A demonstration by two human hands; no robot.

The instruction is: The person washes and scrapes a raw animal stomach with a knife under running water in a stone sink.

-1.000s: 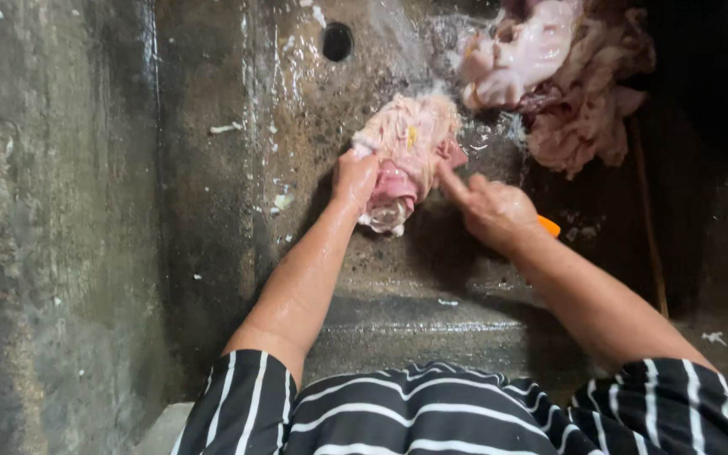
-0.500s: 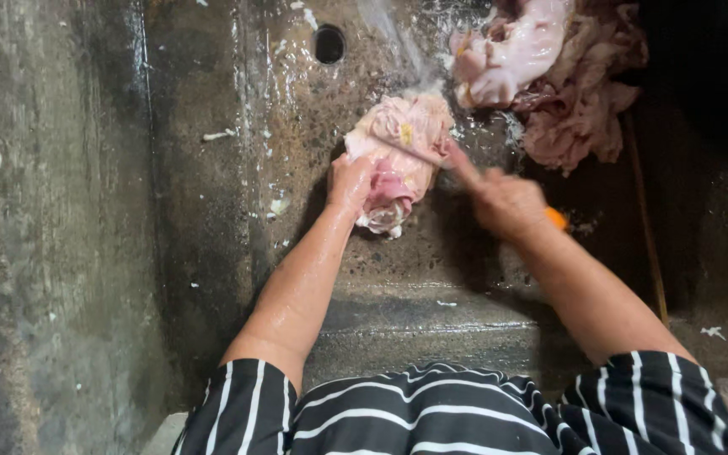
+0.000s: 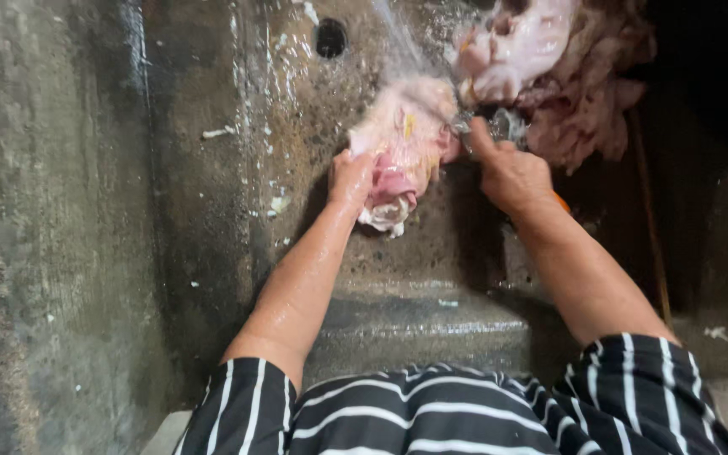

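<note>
At the far left stood a rough grey concrete wall (image 3: 35, 236), stained and wet, which bore no package, label or sign that could be made out. Just right of it the dark, wet basin floor (image 3: 212, 211) sloped away, flecked with small pale scraps (image 3: 216, 132), and a round drain hole (image 3: 331, 37) sat near its top edge.

The left hand (image 3: 350, 179) came up from a striped sleeve (image 3: 242, 404) with the forearm wet. Its fingers were curled against the lower left side of a pale pink piece of raw meat (image 3: 402, 143), gripping it. The piece lay in the middle of the basin, touching the floor. Its long axis ran on a slant from lower left to upper right, with the narrower, redder end pointing down toward the person and the broader, paler end pointing up and away. A thin stream of water (image 3: 398, 38) fell across that upper end and blurred it.

The right hand (image 3: 507, 168) was clenched just beside the meat's upper right edge, closed around a small metal tool (image 3: 465, 126) whose shape was too blurred to tell; a bit of orange (image 3: 561, 200) showed behind the wrist. Farther right, at the top, a heap of more pale and reddish raw meat (image 3: 566, 76) lay against the dark side of the basin.
</note>
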